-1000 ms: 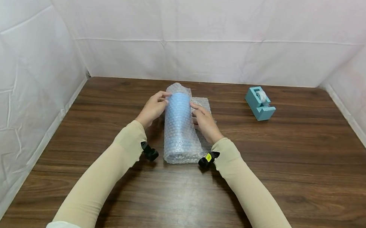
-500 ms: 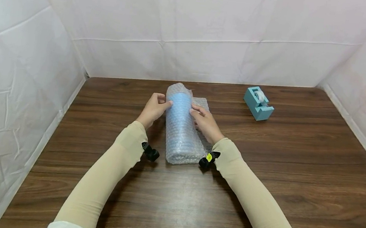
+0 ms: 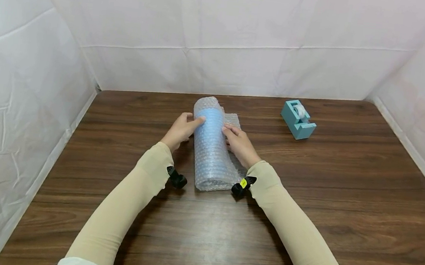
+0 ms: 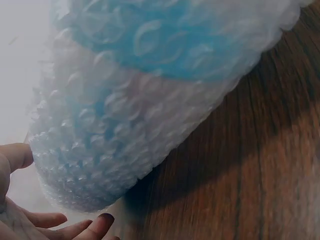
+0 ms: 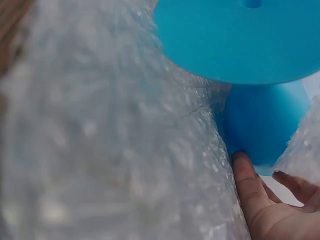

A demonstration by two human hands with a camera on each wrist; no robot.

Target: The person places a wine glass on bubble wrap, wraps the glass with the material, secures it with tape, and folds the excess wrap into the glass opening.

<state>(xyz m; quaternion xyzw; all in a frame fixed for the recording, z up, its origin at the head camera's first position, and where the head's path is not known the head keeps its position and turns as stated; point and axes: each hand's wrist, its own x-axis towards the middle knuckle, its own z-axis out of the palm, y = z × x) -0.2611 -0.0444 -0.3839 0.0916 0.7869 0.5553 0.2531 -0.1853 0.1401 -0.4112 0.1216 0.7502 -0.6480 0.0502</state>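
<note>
A roll of bubble wrap (image 3: 213, 159) lies lengthwise on the table, wound around a blue cylindrical object (image 3: 211, 119) that shows through the layers. A loose flap of wrap spreads along its right side. My left hand (image 3: 181, 130) grips the far left part, thumb on top and fingers low beside it. On the opposite side my right hand (image 3: 239, 145) holds the wrap near the flap, its fingertips partly hidden. The right wrist view shows a blue disc (image 5: 240, 45) with a small hole, and a finger touching the wrap below it.
A teal tape dispenser (image 3: 298, 119) with a roll of clear tape stands at the back right of the brown wooden table (image 3: 348, 187). White sheeting (image 3: 204, 70) hangs behind and at both sides. A small black camera sits at each wrist.
My left thumb has come over the top of the roll and its fingers have dropped lower. The right hand has shifted only slightly, staying at the roll's right side.
</note>
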